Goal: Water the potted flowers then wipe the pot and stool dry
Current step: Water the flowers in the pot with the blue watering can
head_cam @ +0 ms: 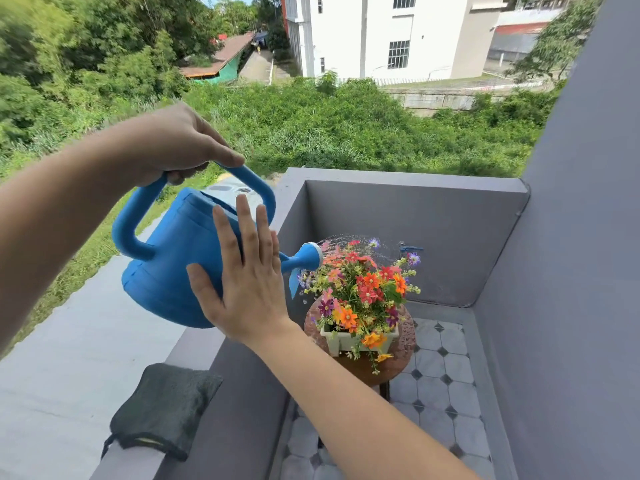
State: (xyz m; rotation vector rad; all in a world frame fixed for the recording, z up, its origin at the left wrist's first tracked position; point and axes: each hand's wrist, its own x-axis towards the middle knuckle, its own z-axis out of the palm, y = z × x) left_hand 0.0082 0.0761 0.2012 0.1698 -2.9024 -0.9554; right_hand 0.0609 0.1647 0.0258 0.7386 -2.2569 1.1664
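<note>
Right hand [247, 289] flat and open against the heavy, sloshing blue watering can [180, 261], left hand [173, 143] clamped on its rigid top handle, spraying the delicate flowers [363, 292].

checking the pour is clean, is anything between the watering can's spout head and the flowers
Nothing visible blocks it. The watering can spout head sits beside the flowers, spraying straight onto them. The left hand grips the handle; the right hand lies flat on the can's side, behind the spout.

No text, label or number can be read anywhere.
</note>
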